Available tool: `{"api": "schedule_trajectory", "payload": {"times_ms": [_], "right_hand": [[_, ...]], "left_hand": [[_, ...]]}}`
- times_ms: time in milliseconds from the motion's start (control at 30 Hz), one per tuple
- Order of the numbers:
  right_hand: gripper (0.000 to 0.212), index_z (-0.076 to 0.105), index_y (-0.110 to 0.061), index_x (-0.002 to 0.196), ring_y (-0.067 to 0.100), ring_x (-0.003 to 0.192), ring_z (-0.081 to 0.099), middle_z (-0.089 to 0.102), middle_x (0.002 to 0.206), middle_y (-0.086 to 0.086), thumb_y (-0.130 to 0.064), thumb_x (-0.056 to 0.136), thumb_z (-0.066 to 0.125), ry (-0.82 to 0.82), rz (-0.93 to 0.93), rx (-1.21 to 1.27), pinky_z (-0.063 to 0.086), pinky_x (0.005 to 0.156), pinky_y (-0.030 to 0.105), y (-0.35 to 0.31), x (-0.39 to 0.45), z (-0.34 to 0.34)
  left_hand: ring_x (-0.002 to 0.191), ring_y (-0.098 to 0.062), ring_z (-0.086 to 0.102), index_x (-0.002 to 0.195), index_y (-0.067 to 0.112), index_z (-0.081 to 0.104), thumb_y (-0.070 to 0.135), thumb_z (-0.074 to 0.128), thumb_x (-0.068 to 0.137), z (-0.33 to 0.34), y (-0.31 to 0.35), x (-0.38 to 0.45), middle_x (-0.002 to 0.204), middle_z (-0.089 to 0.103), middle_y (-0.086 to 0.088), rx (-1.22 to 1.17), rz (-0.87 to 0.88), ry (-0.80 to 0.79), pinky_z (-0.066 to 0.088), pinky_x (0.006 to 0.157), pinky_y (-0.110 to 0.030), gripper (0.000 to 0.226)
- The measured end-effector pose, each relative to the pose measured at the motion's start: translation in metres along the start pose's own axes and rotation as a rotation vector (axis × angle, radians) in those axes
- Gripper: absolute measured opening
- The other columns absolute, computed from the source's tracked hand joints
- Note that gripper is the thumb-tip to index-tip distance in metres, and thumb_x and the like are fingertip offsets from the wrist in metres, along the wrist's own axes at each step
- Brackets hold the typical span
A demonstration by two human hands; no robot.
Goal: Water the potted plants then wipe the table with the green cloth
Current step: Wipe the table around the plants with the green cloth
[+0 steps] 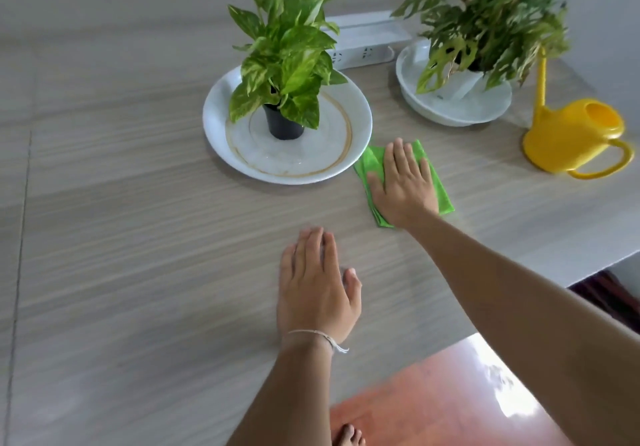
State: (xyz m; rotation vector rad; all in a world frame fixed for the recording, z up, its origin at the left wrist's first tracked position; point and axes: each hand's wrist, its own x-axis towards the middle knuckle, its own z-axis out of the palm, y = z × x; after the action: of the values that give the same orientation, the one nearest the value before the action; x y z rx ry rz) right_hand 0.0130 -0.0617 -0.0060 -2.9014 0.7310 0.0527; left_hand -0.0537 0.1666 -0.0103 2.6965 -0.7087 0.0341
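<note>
A folded green cloth [440, 185] lies on the wood-grain table [121, 220], just right of the near plate. My right hand [401, 182] presses flat on the cloth, fingers together. My left hand [317, 282] rests flat on the bare table nearer to me and holds nothing. A variegated plant in a black pot [284, 123] stands on a white plate with a gold ring [221, 123]. A second leafy plant in a white pot [464, 81] sits in a white dish [450, 113] at the back right. The yellow watering can [568, 140] stands upright at the far right.
A white power strip [363, 54] and a long white box [367, 26] lie behind the plants. The table's edge runs diagonally at the lower right, with red-brown floor [433, 393] and my bare toes below it.
</note>
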Motion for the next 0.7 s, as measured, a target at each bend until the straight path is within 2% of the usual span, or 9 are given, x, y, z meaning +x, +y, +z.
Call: {"api": "schedule_trajectory", "payload": {"times_ms": [200, 333, 400, 500, 633, 700], "right_hand": [[0.08, 0.012, -0.01, 0.161, 0.019, 0.157, 0.0, 0.006, 0.17, 0.006, -0.06, 0.099, 0.016, 0.046, 0.034, -0.031, 0.001, 0.127, 0.043, 0.02, -0.127, 0.008], [0.08, 0.021, -0.01, 0.16, 0.03, 0.157, 0.005, 0.01, 0.169, 0.016, -0.059, 0.098, 0.025, 0.111, 0.074, 0.001, 0.001, 0.126, 0.045, 0.023, -0.179, 0.015], [0.079, 0.029, -0.01, 0.157, 0.031, 0.156, 0.011, 0.019, 0.167, 0.016, -0.059, 0.095, 0.029, 0.131, 0.115, 0.055, 0.002, 0.126, 0.045, 0.025, -0.185, 0.015], [0.078, 0.037, -0.007, 0.154, 0.032, 0.154, 0.018, 0.027, 0.165, 0.014, -0.058, 0.096, 0.023, 0.121, 0.143, 0.055, 0.007, 0.126, 0.048, 0.026, -0.183, 0.012], [0.082, 0.021, -0.002, 0.158, 0.03, 0.157, 0.005, 0.013, 0.169, 0.015, -0.057, 0.097, 0.014, 0.065, 0.149, -0.021, 0.002, 0.126, 0.046, 0.025, -0.158, 0.009], [0.081, 0.013, -0.003, 0.16, 0.028, 0.157, -0.001, 0.006, 0.17, 0.014, -0.057, 0.1, 0.017, 0.039, 0.188, -0.023, -0.002, 0.126, 0.044, 0.029, -0.128, 0.003]], "left_hand": [[0.139, -0.035, 0.045, 0.137, 0.001, 0.056, 0.03, 0.042, 0.091, 0.0, -0.003, 0.001, 0.146, 0.051, -0.017, -0.033, 0.041, 0.018, 0.032, 0.116, -0.049, 0.056], [0.138, -0.036, 0.045, 0.137, 0.0, 0.055, 0.029, 0.041, 0.091, 0.0, -0.001, -0.002, 0.145, 0.051, -0.018, -0.026, 0.041, 0.017, 0.033, 0.116, -0.049, 0.056], [0.139, -0.036, 0.045, 0.137, 0.0, 0.056, 0.029, 0.039, 0.092, 0.001, -0.002, -0.004, 0.145, 0.052, -0.018, -0.022, 0.041, 0.023, 0.033, 0.116, -0.049, 0.057], [0.14, -0.036, 0.044, 0.138, 0.0, 0.054, 0.027, 0.037, 0.091, 0.0, -0.002, -0.003, 0.146, 0.051, -0.017, -0.018, 0.047, 0.022, 0.033, 0.116, -0.049, 0.056], [0.14, -0.037, 0.043, 0.138, 0.0, 0.054, 0.025, 0.037, 0.09, 0.0, -0.003, -0.003, 0.145, 0.051, -0.018, -0.013, 0.054, 0.033, 0.034, 0.115, -0.051, 0.056], [0.14, -0.038, 0.044, 0.138, -0.001, 0.055, 0.024, 0.039, 0.09, 0.001, -0.005, -0.004, 0.145, 0.051, -0.019, -0.016, 0.059, 0.052, 0.035, 0.114, -0.052, 0.056]]}}
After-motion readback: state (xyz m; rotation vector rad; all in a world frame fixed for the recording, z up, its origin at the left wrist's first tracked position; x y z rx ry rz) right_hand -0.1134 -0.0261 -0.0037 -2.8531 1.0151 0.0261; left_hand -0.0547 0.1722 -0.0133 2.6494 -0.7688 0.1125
